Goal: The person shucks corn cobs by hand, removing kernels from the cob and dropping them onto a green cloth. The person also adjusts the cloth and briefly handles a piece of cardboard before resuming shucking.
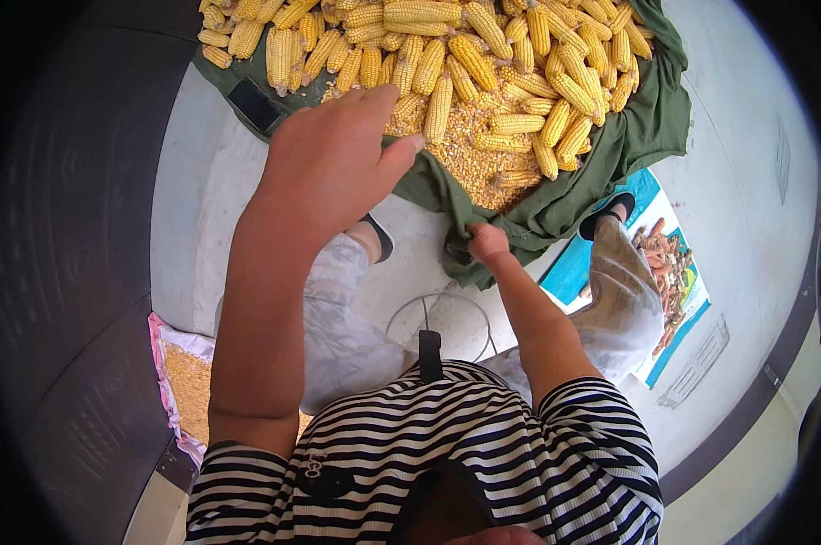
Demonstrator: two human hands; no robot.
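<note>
My left hand [335, 153] hovers high over the near left edge of the corn pile, back up. Its thumb stands apart from the bent fingers, and nothing shows in the gap; the palm is hidden. My right hand [489, 242] grips the bunched near edge of a green cloth [444, 194]. On that cloth lie many yellow corn cobs [439, 109], heaped towards the far side. Loose corn kernels [468, 163] fill the near part of the cloth, close to my right hand.
A dark phone [254, 104] rests on the cloth's left edge. Right of my legs lies a printed blue and white bag [676, 300]. At lower left, a pink-edged sack [160, 354] holds yellow grain [189, 392]. A dark panel [77, 238] borders the left.
</note>
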